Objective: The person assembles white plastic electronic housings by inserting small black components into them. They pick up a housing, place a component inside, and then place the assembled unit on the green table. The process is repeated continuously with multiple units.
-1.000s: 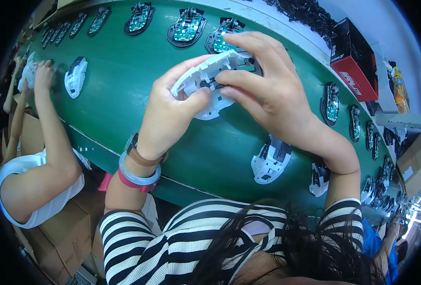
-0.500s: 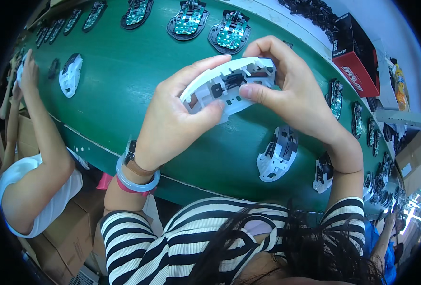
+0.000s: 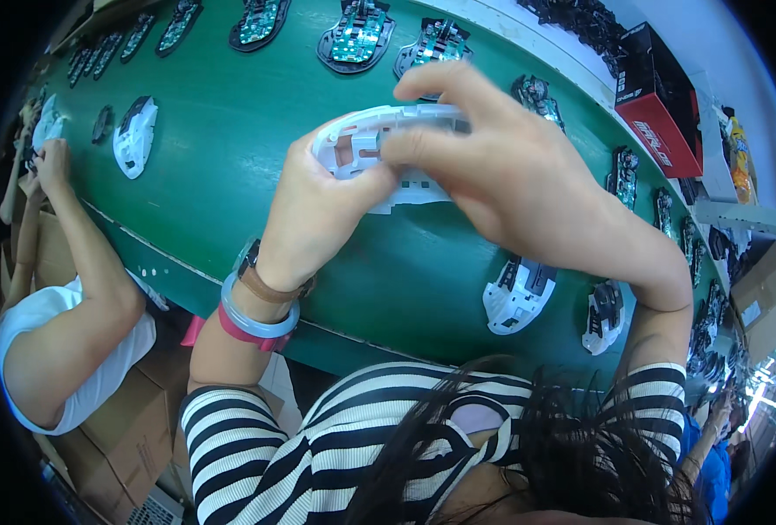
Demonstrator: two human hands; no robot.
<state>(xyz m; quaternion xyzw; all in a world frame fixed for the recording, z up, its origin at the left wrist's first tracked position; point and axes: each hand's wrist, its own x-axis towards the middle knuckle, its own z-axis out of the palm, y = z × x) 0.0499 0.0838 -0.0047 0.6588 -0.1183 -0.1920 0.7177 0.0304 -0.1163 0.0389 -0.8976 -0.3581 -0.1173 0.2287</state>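
Fingers of the left hand (image 3: 322,188) are curled closed around the left end of a white plastic shell (image 3: 416,194), the thumb laid over its lower edge and the other fingers mostly hidden behind it. The shell is held up above the green table (image 3: 222,166), its hollow, ribbed inside turned toward the wearer. The right hand (image 3: 524,171) reaches over the shell's right part, half curled, one finger bent and raised above the upper rim while another, blurred, crosses the hollow; whether its tip pinches anything cannot be told. Below the right forearm lie a white-and-black shell (image 3: 519,296) and, farther right, a second shell (image 3: 604,317). Toward the left a third shell (image 3: 134,137) lies on the table, just beside a small dark piece (image 3: 102,124). Green circuit boards on black bases (image 3: 356,37) line the far edge, and beyond them at right stands a red-and-black box (image 3: 659,131). At far left a co-worker's hand (image 3: 53,164) is close to a white part (image 3: 47,121).
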